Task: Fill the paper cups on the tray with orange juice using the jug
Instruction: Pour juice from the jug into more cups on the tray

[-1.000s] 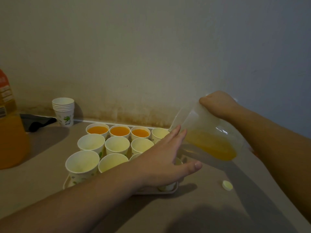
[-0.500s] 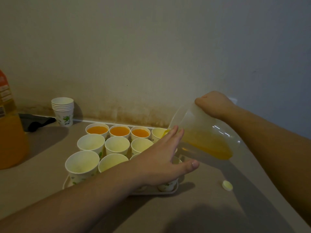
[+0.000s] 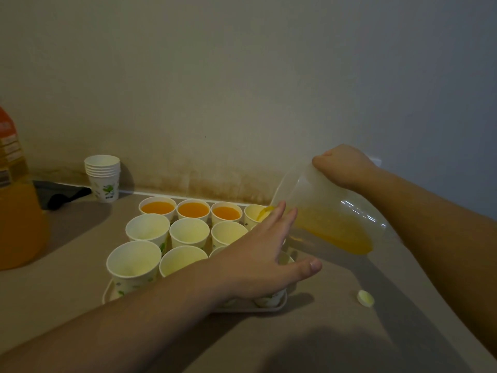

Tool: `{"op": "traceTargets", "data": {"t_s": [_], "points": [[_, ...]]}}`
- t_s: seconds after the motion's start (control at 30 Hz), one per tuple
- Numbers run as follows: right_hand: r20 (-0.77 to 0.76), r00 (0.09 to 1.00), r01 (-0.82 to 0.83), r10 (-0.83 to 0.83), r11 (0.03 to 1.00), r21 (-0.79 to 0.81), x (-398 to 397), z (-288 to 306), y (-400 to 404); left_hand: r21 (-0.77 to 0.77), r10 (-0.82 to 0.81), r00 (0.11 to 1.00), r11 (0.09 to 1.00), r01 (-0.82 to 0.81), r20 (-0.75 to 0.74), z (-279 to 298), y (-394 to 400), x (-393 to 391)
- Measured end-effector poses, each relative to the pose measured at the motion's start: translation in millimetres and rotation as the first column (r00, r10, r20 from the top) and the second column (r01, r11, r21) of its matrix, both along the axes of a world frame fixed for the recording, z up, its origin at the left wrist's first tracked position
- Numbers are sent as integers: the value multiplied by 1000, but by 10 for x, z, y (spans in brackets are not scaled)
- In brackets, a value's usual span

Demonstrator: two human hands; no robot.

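the translucent plastic jug (image 3: 330,211) hung tilted over the tray's back right corner, orange juice pooled low in its belly and a thin stream leaving the spout into the fourth cup of the back row (image 3: 254,212). the right hand (image 3: 343,165) gripped it from above at the handle side, fingers curled out of sight round the far part. the left hand (image 3: 258,257) reached across the tray's right side with fingers straight and close together, thumb spread wide, fingertips up by the spout; whether it touched the jug or a cup i could not tell. three filled cups (image 3: 193,210) stood along the back edge of the pale tray (image 3: 107,294), and the empty paper cups (image 3: 149,228) filled the middle and front rows, some hidden under the left arm.

this looked like the pour into the fourth cup, early in the job. next it called for levelling the jug before the cup brimmed, then shifting to the middle row.

off the tray, a stack of spare cups (image 3: 102,176) stood near the wall, a big juice bottle (image 3: 18,205) at the counter's left edge, a small cap (image 3: 365,298) to the right.
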State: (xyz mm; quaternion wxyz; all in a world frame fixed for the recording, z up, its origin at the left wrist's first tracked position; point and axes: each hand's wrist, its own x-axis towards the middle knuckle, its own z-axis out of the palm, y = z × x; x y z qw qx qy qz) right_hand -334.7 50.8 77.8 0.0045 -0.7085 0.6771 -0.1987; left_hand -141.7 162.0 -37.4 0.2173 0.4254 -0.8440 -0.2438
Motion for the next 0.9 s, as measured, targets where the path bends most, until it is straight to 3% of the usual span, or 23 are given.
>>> {"op": "traceTargets", "data": {"t_s": [0.47, 0.9], "points": [[-87, 996, 7, -6, 1000, 20, 16, -2, 0, -11, -8, 1000, 1000, 8, -2, -34, -33, -5], [-79, 997, 10, -11, 1000, -7, -35, -11, -51, -17, -7, 1000, 1000, 7, -2, -52, -41, -27]]}}
